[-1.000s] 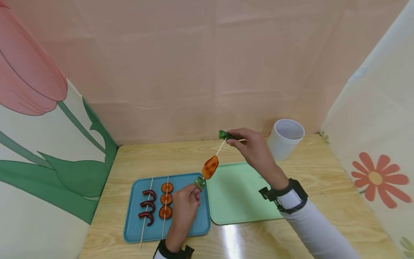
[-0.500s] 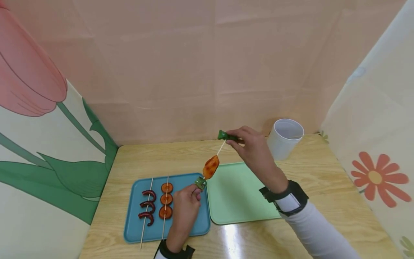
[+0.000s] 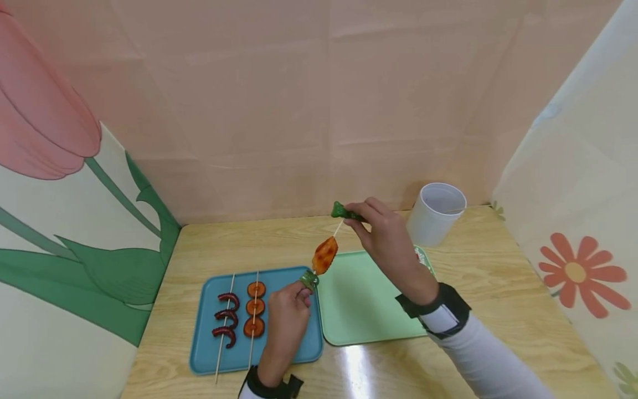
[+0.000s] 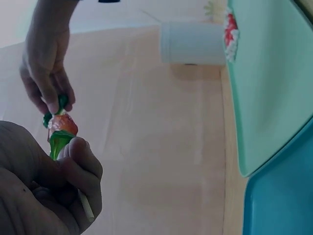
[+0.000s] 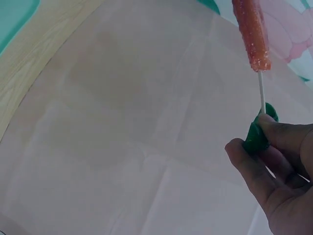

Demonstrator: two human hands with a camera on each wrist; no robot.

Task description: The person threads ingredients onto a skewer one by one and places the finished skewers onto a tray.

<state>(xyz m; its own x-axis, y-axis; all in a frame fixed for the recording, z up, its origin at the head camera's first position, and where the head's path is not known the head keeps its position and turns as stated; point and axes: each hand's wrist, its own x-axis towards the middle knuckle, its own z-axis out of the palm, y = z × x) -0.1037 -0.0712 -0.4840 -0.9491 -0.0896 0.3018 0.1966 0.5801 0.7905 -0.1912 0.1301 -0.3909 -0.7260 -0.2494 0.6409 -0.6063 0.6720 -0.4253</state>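
Observation:
My left hand (image 3: 289, 317) grips a wooden skewer (image 5: 262, 93) above the blue tray; its blunt end (image 4: 86, 205) sticks out below the fingers in the left wrist view. Threaded on it, just above the fingers, is a green pepper piece (image 3: 309, 280), then a glazed orange-brown piece like a chicken wing (image 3: 325, 255). Higher up, my right hand (image 3: 392, 252) pinches a second green pepper piece (image 5: 257, 137) between thumb and fingers at the skewer's upper end. In the right wrist view the stick runs right up to this piece, and the thumb hides its tip.
The blue tray (image 3: 206, 332) bears a skewer of dark red curled sausages (image 3: 227, 316) and one of round orange-brown slices (image 3: 256, 306). A light green tray (image 3: 369, 310) adjoins it on the right. Behind stands a white bucket (image 3: 436, 216) holding a thin stick. A pinkish backdrop (image 3: 249, 111) closes the rear.
My right hand has shifted slightly left and down with its pepper piece, showing more of the green tray's printed corner. My left hand and the skewer stay nearly still.

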